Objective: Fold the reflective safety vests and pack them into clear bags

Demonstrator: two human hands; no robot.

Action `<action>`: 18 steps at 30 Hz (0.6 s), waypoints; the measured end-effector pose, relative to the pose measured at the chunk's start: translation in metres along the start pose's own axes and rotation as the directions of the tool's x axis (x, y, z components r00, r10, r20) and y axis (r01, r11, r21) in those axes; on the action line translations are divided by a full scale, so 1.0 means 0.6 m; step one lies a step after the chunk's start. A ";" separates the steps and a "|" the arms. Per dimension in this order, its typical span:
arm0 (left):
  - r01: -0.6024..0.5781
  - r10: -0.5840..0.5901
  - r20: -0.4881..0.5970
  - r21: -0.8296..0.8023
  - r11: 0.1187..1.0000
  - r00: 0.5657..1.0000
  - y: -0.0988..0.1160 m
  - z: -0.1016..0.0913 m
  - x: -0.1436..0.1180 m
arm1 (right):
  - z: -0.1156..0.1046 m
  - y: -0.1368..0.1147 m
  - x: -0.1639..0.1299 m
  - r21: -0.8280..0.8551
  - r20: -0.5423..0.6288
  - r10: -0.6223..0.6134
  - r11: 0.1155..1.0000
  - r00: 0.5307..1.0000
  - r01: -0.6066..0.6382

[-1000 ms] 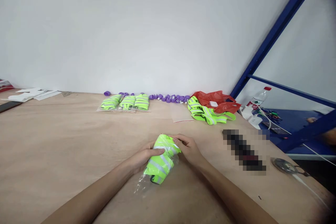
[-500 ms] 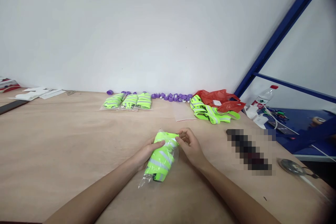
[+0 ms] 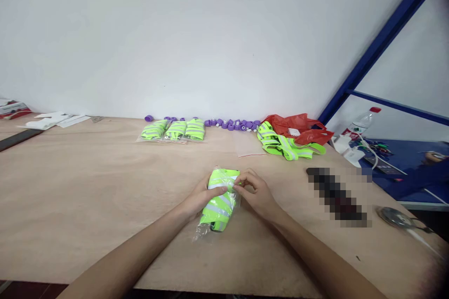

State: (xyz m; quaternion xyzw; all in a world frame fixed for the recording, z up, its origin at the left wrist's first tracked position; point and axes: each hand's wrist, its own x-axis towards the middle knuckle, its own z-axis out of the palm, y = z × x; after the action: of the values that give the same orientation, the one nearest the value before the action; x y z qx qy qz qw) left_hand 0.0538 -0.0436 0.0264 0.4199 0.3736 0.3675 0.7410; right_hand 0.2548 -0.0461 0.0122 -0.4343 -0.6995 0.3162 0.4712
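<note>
A bundle of neon-yellow reflective strap (image 3: 218, 210) in a clear plastic bag (image 3: 202, 231) is held above the front middle of the table. My left hand (image 3: 200, 198) is closed around its left side, thumb across the front and the other fingers hidden behind. At the upper right edge of the bag, my right hand (image 3: 256, 191) pinches with thumb and forefinger, seemingly on the plastic. Beyond my hands, several similar bagged straps (image 3: 176, 131) lie in a row. A loose reflective strap (image 3: 289, 149) lies further right, near a flat clear bag (image 3: 247, 144).
Several purple caps (image 3: 242, 125) line the wall. A red plastic bag (image 3: 305, 126) lies behind the loose strap. White papers (image 3: 52, 120) are at the far left. On the right are a bottle (image 3: 361, 124), a dark pixelated object (image 3: 336, 196) and a round metallic object (image 3: 394, 217).
My right thumb and fingertips have come together in a pinch at the bag's right edge. The bundle has shifted slightly up and right. The camera view has tilted a little.
</note>
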 end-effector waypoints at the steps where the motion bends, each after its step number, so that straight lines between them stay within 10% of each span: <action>1: -0.004 0.004 0.005 -0.003 1.000 1.000 0.000 0.000 0.000 | -0.001 0.001 0.001 0.033 -0.003 0.019 0.999 1.000 -0.019; 7: 0.000 -0.001 0.042 0.025 1.000 0.999 0.002 -0.003 -0.001 | -0.014 0.009 0.006 0.275 -0.040 0.107 0.957 0.993 -0.092; 18: -0.015 0.013 0.033 0.054 0.998 0.999 0.004 -0.004 -0.003 | -0.010 0.013 0.012 0.235 -0.140 0.099 0.970 0.985 -0.064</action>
State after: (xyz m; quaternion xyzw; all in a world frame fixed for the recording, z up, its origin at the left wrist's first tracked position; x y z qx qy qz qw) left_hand 0.0505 -0.0436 0.0283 0.4484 0.3683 0.3556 0.7326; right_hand 0.2614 -0.0364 0.0106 -0.4281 -0.6021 0.3804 0.5564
